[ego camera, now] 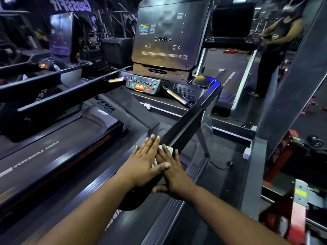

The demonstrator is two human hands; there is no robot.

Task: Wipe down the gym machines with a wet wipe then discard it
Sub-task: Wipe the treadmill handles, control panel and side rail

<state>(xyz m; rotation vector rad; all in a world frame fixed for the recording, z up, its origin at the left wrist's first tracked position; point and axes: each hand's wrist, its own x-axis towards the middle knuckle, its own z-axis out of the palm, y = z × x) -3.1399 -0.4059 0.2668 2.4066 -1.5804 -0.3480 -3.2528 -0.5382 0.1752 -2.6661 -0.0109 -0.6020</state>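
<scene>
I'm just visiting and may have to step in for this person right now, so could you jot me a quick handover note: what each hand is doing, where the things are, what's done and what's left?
Left hand: flat, fingers straight, pressing on the wet wipe.
Right hand: also flat on the wipe, partly under the left thumb.
The white wipe lies on the near end of the treadmill's right handrail, mostly hidden beneath the hands.
Done: cannot tell from this view how much has been wiped.
Left: the rail towards the console, the screen, the neighbouring treadmill, then discarding the wipe. No bin is visible.
</scene>
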